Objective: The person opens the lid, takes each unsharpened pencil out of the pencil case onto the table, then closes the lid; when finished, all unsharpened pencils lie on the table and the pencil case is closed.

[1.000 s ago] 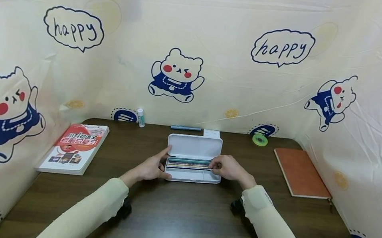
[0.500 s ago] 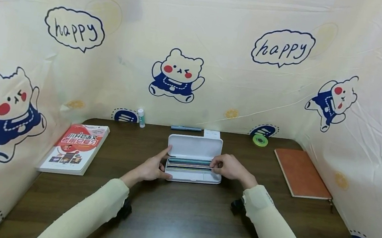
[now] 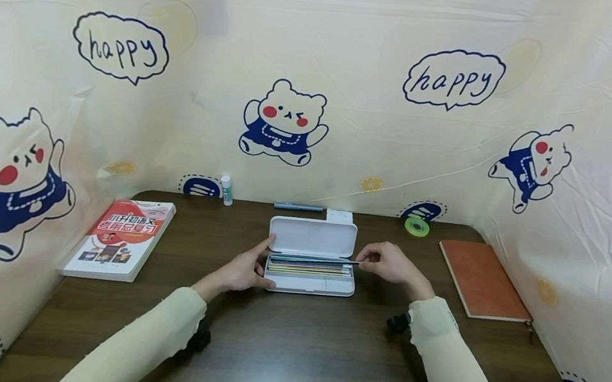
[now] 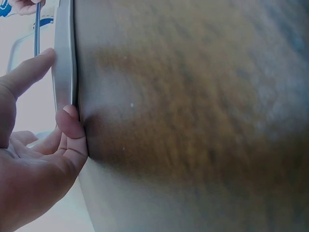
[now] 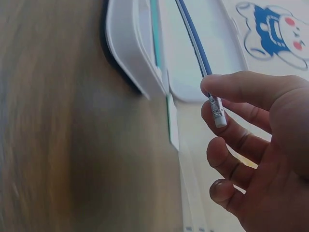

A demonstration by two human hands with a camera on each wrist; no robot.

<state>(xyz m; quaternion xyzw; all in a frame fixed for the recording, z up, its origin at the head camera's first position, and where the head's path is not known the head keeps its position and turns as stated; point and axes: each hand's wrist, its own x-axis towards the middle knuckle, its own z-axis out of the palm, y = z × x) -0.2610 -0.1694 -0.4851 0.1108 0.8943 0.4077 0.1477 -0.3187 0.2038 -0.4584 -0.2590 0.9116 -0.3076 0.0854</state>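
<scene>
A white pencil case [image 3: 308,285] lies open on the dark wooden table [image 3: 284,356], its lid [image 3: 313,237] tilted back and several pencils inside. My left hand [image 3: 245,269] holds the case's left end, thumb on the front edge [image 4: 72,126] and forefinger along the rim. My right hand [image 3: 389,264] is just right of the case and pinches the eraser end of a blue pencil [image 5: 198,46], whose shaft still runs over the case. The same blue pencil [image 3: 331,260] shows as a thin line in the head view.
A red-and-white book [image 3: 120,236] lies at the left, an orange notebook [image 3: 481,277] at the right. By the back wall stand a glue stick [image 3: 225,189], a grey pen [image 3: 298,206], a small white card [image 3: 339,215] and a green tape roll [image 3: 416,225]. Cartoon-printed sheets enclose the table.
My right hand has moved right, off the case's right end, drawing the blue pencil out by its end. The left hand has stayed on the case.
</scene>
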